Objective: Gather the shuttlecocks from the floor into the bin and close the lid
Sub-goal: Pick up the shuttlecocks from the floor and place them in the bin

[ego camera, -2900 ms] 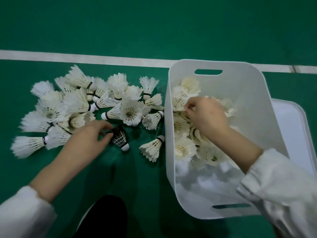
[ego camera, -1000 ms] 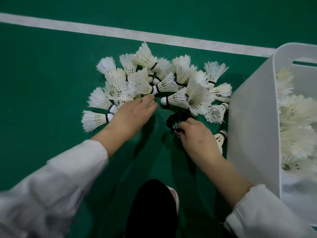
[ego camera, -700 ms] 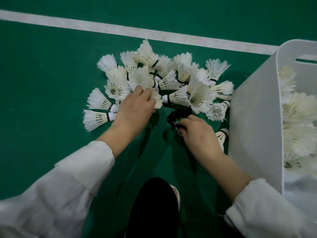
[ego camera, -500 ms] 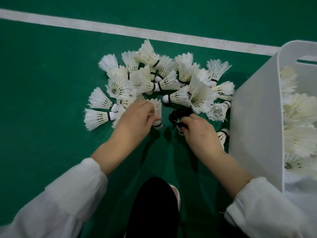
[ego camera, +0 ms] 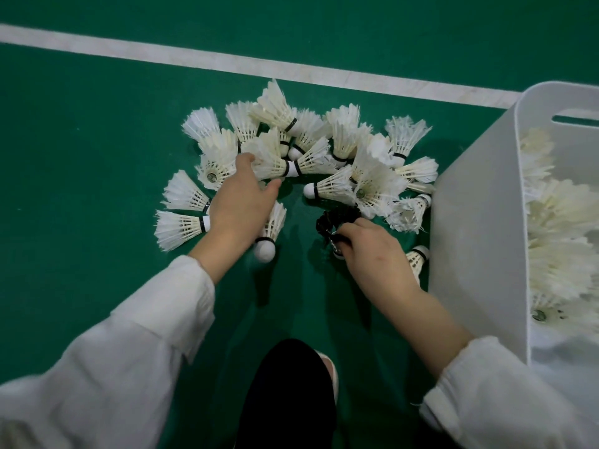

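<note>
White feathers fan out across the green court floor [ego camera: 81, 131] as we crouch beside the bin [ego camera: 479, 205], our right hand [ego camera: 372, 254] pinching a black shuttlecock [ego camera: 330, 220] between thumb and fingertips, skirt pointing away from us toward the pile of white shuttlecocks [ego camera: 324, 157]. The bin stands just to the right of that hand, already well stocked, so we judge the coming move a short carry rightward and over the near wall. Our left hand [ego camera: 240, 202] lies over the pile's near edge with fingers loosely spread, gripping nothing that we can see; a single white shuttlecock [ego camera: 270, 231] rests just beside its wrist, long axis running toward us, cork nearest our knee. Many remain on the floor. No lid is in view. We can read no brand or writing on the shuttlecocks or the bin.
</note>
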`<state>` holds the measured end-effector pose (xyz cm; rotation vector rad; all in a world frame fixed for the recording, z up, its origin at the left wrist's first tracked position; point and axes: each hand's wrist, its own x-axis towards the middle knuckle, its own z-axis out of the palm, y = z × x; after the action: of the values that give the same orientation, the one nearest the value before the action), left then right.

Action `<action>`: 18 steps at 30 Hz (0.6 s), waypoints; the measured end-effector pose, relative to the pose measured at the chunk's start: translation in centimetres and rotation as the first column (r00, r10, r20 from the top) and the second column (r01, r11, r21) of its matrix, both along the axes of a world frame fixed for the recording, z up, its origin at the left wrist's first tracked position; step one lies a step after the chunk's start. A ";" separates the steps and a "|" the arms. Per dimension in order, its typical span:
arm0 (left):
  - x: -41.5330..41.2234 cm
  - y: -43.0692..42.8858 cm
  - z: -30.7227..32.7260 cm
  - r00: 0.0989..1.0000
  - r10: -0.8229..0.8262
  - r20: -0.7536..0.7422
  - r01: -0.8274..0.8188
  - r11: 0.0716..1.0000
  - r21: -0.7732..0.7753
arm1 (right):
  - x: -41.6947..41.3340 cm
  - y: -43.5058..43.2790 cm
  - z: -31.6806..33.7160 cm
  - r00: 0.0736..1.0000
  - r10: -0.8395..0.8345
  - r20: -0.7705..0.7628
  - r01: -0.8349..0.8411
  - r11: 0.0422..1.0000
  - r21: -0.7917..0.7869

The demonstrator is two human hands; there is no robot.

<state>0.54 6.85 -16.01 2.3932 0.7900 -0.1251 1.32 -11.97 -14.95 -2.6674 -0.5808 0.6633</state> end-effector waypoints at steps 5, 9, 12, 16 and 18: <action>-0.3 0.6 -0.3 0.999 0.013 0.051 -0.017 0.997 0.077 | 0.0 0.0 0.2 1.000 0.003 0.000 -0.003 1.000 -0.006; -1.4 0.3 1.5 0.995 0.000 0.102 -0.005 0.999 0.043 | 0.1 0.1 1.7 0.997 -0.055 0.049 0.052 0.996 0.069; -2.2 -0.2 3.4 0.991 -0.019 0.132 0.013 0.999 0.047 | 0.5 0.3 3.9 0.992 -0.093 0.090 0.079 0.986 0.148; -2.7 -1.3 6.0 0.988 -0.042 0.151 0.034 0.998 0.053 | 2.2 -0.6 8.4 0.973 -0.197 0.118 0.143 0.922 0.360; -2.6 -2.1 7.0 0.986 -0.064 0.156 0.056 0.997 0.056 | 3.7 -2.2 11.3 0.954 -0.282 0.105 0.202 0.858 0.472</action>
<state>-2.08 4.72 -8.97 2.4406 0.6545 0.0609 5.04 -14.20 -3.64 -2.3022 -0.3728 0.1904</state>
